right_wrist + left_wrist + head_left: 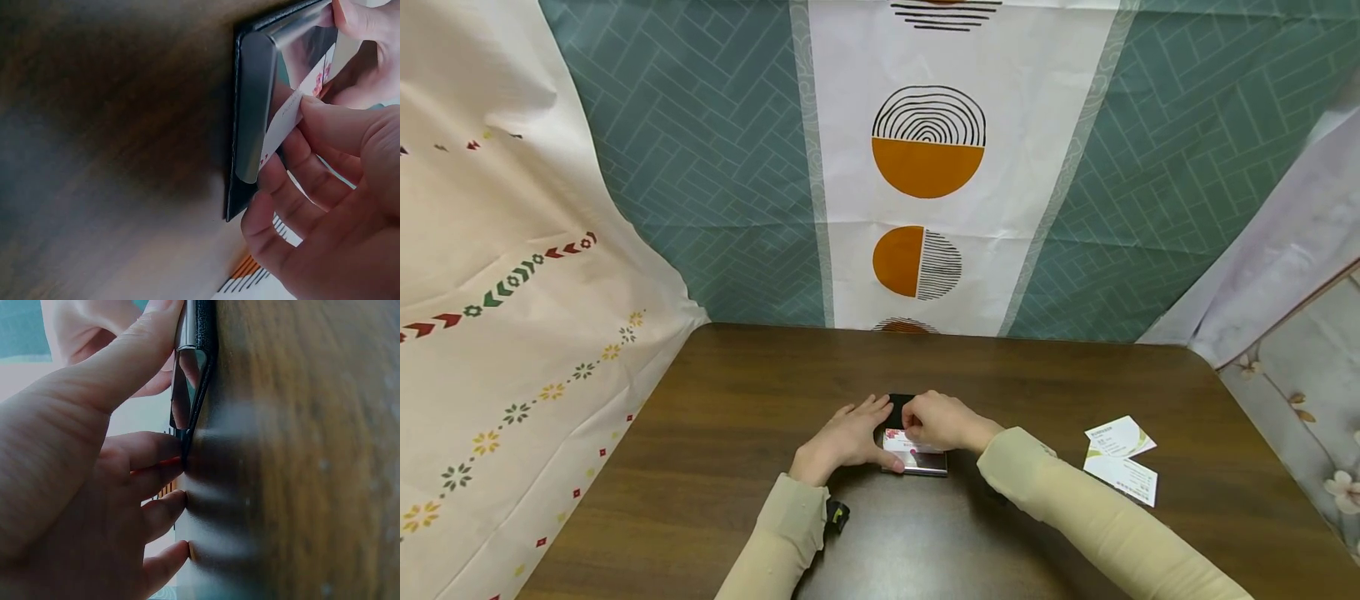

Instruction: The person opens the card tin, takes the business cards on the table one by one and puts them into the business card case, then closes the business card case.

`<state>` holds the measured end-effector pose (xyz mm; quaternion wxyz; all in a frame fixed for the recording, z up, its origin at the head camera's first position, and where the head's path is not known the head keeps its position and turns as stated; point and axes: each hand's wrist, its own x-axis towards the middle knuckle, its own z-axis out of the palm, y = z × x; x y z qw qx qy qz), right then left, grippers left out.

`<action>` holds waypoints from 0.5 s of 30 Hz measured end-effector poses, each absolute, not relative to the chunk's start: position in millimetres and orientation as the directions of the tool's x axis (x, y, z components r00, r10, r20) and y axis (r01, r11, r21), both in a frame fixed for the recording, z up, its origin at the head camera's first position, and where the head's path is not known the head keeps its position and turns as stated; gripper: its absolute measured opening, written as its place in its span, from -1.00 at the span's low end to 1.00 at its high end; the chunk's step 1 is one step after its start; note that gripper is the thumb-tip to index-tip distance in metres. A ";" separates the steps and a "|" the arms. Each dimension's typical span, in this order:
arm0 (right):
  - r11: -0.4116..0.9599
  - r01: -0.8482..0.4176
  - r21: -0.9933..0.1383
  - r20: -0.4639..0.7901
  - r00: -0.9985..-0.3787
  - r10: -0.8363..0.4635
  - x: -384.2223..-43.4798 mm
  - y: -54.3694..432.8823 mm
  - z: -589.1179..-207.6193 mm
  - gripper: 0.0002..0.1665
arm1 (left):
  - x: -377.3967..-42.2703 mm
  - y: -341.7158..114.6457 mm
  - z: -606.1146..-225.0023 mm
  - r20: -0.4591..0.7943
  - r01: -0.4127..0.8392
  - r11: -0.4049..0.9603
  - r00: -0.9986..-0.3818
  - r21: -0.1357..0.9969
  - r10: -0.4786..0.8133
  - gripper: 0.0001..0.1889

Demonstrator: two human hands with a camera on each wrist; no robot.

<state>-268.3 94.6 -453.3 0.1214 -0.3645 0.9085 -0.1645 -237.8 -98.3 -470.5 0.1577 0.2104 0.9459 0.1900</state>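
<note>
At your twelve o'clock, the card case (929, 461) lies on the tabletop (730, 467); your spread left hand (847, 437) steadies its nine o'clock side while your right hand (949, 421) pinches the card (282, 132), apparently seating it. Next probably calls for sliding it level.

Brown table (722, 433) — patterned cloth (917, 208) behind.

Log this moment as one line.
left hand: touches case | right hand: pinches card at case | loose cards: on table
</note>
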 end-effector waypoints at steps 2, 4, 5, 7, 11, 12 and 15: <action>0.683 -0.620 -0.386 -0.100 -0.708 -0.699 -268.1 94.8 -453.9 -0.84 | -238.5 -97.8 -470.0 -0.217 0.343 0.839 -0.860 0.423 0.461 0.11; 0.689 -0.614 -0.385 -0.097 -0.716 -0.692 -267.6 95.4 -453.9 -0.83 | -239.4 -97.4 -469.6 -0.214 0.346 0.837 -0.860 0.424 0.464 0.11; 0.691 -0.613 -0.384 -0.095 -0.718 -0.690 -267.3 95.7 -454.1 -0.83 | -239.9 -97.2 -469.6 -0.211 0.348 0.836 -0.860 0.425 0.465 0.11; 0.693 -0.610 -0.384 -0.093 -0.721 -0.687 -266.3 96.2 -454.5 -0.83 | -240.1 -97.1 -469.8 -0.208 0.348 0.835 -0.861 0.427 0.465 0.11; 0.693 -0.615 -0.377 -0.092 -0.720 -0.688 -263.2 96.1 -456.6 -0.83 | -238.8 -97.9 -470.9 -0.202 0.347 0.834 -0.863 0.428 0.462 0.11; 0.695 -0.616 -0.371 -0.092 -0.720 -0.688 -262.3 95.9 -457.0 -0.83 | -238.3 -98.1 -471.0 -0.200 0.348 0.834 -0.863 0.429 0.463 0.11; 0.699 -0.631 -0.335 -0.079 -0.721 -0.689 -259.5 95.3 -456.7 -0.84 | -237.7 -98.1 -470.9 -0.196 0.349 0.832 -0.864 0.432 0.464 0.11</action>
